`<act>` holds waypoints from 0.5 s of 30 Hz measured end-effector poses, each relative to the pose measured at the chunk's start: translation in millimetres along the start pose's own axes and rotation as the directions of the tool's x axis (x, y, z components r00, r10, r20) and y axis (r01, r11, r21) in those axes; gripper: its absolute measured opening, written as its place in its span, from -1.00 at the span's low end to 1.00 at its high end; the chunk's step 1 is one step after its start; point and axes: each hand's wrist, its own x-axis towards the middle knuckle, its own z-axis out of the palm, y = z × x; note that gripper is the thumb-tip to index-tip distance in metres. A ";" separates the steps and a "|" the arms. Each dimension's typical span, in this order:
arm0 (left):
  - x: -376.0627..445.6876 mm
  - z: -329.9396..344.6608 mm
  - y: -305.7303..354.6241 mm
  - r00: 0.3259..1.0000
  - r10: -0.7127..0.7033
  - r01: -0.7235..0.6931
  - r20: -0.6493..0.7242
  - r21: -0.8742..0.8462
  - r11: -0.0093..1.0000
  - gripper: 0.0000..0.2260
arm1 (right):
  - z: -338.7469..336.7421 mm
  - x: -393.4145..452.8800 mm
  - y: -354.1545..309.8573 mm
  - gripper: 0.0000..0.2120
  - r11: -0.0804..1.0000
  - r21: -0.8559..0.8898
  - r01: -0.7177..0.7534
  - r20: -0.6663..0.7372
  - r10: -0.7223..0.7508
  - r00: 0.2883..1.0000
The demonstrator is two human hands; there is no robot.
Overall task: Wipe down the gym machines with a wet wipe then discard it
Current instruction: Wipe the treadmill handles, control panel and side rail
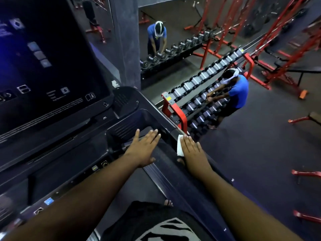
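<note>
I stand on a black treadmill, its console screen at the upper left. Its right handrail runs from the console corner down toward me. A white wet wipe lies on the upper end of that rail. My right hand presses flat on the wipe with straight fingers, the thumb hanging over the rail's inner side. My left hand rests flat and open on the console tray edge, just left of the rail, holding nothing.
A red dumbbell rack stands right of the treadmill, with a person in a blue shirt working at it. A wall mirror behind reflects the rack and person. Red benches and frames fill the far right floor.
</note>
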 end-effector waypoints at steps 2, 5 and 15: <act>13.1 -1.5 5.7 1.000 -0.007 0.007 0.015 0.021 1.000 -0.05 | 4.6 5.9 1.0 0.02 1.000 -0.018 0.006 -0.019 -0.007 1.000; 28.4 -4.4 12.0 1.000 -0.027 0.027 0.008 0.035 0.999 -0.02 | -3.4 37.3 -12.5 0.07 0.999 0.020 0.029 -0.014 -0.028 1.000; 69.8 -3.0 13.8 0.986 0.164 -0.160 -0.018 0.128 0.979 -0.01 | 11.7 -13.1 13.6 0.04 0.992 0.068 -0.110 -0.026 0.112 0.993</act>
